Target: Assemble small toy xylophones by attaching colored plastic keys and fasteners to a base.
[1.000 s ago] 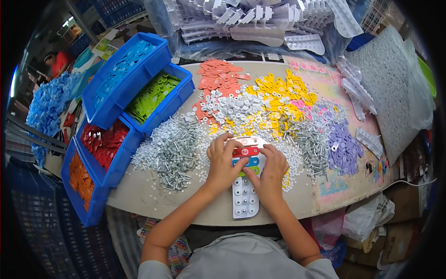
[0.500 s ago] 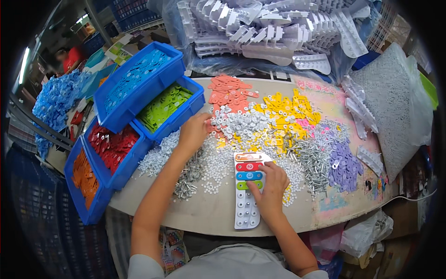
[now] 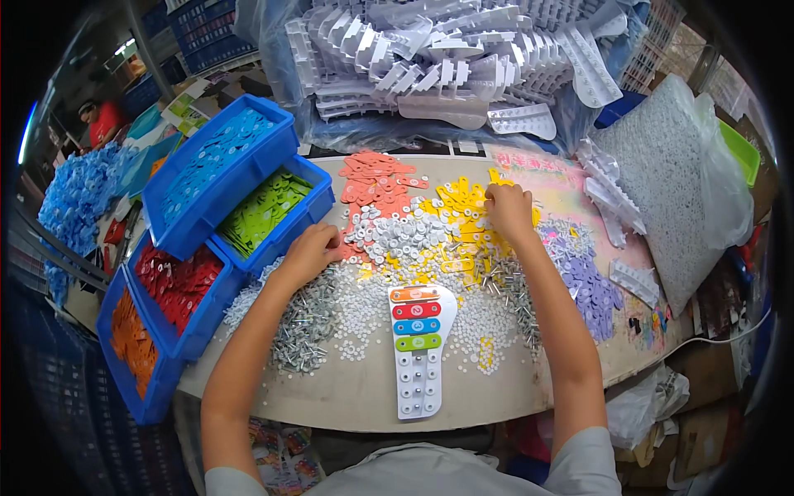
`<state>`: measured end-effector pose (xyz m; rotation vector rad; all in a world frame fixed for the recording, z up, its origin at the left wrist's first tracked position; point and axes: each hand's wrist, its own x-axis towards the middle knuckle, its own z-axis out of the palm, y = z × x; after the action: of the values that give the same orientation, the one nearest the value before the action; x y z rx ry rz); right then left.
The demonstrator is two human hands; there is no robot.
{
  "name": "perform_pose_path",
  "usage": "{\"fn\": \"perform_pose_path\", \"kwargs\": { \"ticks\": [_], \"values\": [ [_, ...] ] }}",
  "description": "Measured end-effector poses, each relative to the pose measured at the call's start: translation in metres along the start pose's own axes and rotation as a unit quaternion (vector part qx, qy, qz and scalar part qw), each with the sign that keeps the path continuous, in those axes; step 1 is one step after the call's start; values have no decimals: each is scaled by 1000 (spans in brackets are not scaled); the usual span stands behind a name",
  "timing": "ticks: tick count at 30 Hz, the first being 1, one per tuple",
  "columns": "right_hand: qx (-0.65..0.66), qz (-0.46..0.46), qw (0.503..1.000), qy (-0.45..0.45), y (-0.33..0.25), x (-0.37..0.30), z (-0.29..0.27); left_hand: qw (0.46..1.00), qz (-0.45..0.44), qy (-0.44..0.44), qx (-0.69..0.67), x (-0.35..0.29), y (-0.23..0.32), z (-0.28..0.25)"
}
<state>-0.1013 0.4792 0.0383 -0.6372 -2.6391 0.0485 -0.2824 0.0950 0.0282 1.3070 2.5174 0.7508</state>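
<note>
A white plastic board [image 3: 438,331] lies on the table in front of me. Orange, red, blue and green strips cross its upper half; the lower half shows bare pegs and white rings. My right hand [image 3: 511,213] is over the pile of yellow strips [image 3: 465,198], its fingers bent down and closed on a yellow strip, mostly hidden. My left hand [image 3: 311,253] rests by the edge of the coral strips [image 3: 372,178] and the white round caps [image 3: 405,236]. Its fingers are curled together, and what they hold, if anything, is too small to make out.
Blue bins at left hold blue strips [image 3: 219,157], green strips [image 3: 265,211], red strips [image 3: 178,285] and orange strips [image 3: 132,347]. Metal pins [image 3: 302,331], white rings [image 3: 356,318] and purple strips [image 3: 594,293] cover the table. White boards [image 3: 447,74] are heaped behind. A person [image 3: 103,120] is far left.
My right hand has left the board and reached up and right to the yellow strips. My left hand stays near the coral strips and caps. The whole view has shifted slightly.
</note>
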Motion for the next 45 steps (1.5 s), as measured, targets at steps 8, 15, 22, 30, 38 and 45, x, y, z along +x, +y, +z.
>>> {"fn": "perform_pose_path", "kwargs": {
  "ticks": [8, 15, 22, 30, 38, 45],
  "values": [
    [-15, 28, 987, -156, 14, 30, 25, 995, 37, -6, -88, -6, -6, 0],
    [466, 100, 877, -61, -48, -56, -62, 966, -19, 127, -226, -69, 68, -5],
    [661, 211, 709, -129, -92, -220, -115, 651, -193, -100, -727, -161, 138, 29],
    [594, 254, 747, -159, -108, -274, -133, 786, -136, 19, -603, -199, 167, 66],
    [464, 134, 866, -128, -151, -254, -126, 809, -210, 86, -542, -217, 146, 62],
    [341, 40, 930, -131, -159, -255, -112, 668, -204, 110, -707, -216, 135, 63]
  ]
}}
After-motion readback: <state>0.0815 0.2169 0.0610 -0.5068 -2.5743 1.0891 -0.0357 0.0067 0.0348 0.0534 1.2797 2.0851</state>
